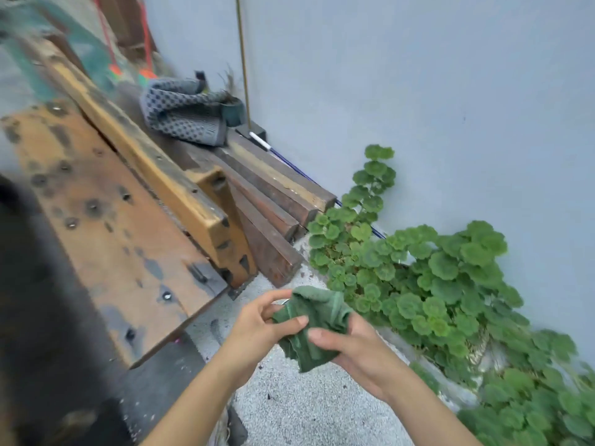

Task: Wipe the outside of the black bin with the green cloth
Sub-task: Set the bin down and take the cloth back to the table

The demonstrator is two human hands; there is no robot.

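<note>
Wall [418, 91], pale grey-blue paint, fills the upper right. Blurred black mass [32, 300] at the left edge, beside the bench; cannot tell whether it is the bin. Worn orange-brown wooden bench top [106, 226], screw heads and dark stains, left of centre. Round-leaved green plant [434, 284] along the wall's foot, lower right. Stack of dark brown timber beams [273, 194] between bench and wall. Folded grey dotted mat [183, 114] lies on the beams' far end. Crumpled dark green cloth [317, 320] held in the air over speckled grey concrete floor [306, 407], near the bench corner, well apart from the black mass. Grip, left hand [257, 326]: thumb and fingers pinch the cloth's left side. Grip, right hand [354, 349]: thumb across the front, fingers curled beneath the cloth's lower part.
</note>
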